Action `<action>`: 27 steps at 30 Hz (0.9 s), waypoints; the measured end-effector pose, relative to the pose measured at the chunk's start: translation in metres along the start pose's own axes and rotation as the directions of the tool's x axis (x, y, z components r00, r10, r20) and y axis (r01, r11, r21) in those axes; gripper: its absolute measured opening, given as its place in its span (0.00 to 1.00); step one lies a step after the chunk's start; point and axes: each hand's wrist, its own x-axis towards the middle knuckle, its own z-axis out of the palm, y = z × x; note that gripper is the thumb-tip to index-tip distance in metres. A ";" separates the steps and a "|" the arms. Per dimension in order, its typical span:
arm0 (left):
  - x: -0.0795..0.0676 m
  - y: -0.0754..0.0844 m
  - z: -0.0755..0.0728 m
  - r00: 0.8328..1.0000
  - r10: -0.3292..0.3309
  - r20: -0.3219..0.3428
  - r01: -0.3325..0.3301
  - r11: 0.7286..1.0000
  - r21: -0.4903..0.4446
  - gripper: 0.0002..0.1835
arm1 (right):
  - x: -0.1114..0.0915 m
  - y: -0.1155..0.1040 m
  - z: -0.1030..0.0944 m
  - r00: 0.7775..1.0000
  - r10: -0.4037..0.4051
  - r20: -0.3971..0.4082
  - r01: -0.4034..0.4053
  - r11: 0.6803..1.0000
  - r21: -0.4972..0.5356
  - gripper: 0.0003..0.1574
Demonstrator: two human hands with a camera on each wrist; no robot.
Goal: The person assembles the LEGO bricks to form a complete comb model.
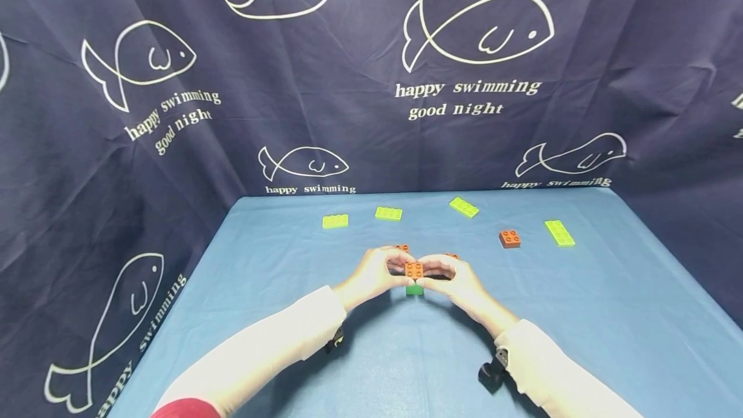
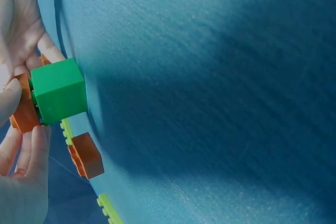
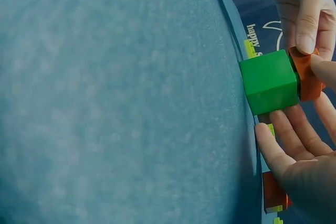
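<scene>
Both hands meet over a green block [image 1: 414, 289] that stands on the blue cloth. My left hand [image 1: 378, 271] and my right hand [image 1: 456, 278] pinch an orange 2x2 toy brick [image 1: 414, 269] between thumbs and fingers, one from each side. In the left wrist view the orange brick [image 2: 24, 106] sits right over the studs of the green block [image 2: 60, 90], with a narrow gap showing between them. The right wrist view shows thumbs on the orange brick [image 3: 307, 74] and lower fingers beside the green block [image 3: 270, 82].
Behind the hands lie two partly hidden orange bricks [image 1: 402, 248]. Another orange brick [image 1: 509, 238] is farther right. Several lime studded plates, such as one at the right [image 1: 560, 233] and one at the left [image 1: 335, 221], lie toward the back. A dark fish-print curtain [image 1: 371, 82] hangs behind the table.
</scene>
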 end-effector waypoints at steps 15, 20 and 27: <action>0.001 -0.006 -0.002 0.992 -0.128 0.000 0.125 0.971 -0.204 0.18 | 0.004 -0.003 -0.001 0.999 -0.036 -0.016 0.036 0.999 -0.009 0.23; 0.000 -0.005 -0.005 0.989 -0.149 -0.009 0.146 0.979 -0.146 0.16 | 0.005 -0.002 0.000 0.999 -0.038 -0.012 0.037 0.998 -0.049 0.22; -0.001 -0.002 -0.003 0.988 -0.155 -0.009 0.153 0.979 -0.137 0.15 | 0.004 -0.002 -0.002 0.999 -0.027 -0.026 0.023 0.992 -0.121 0.21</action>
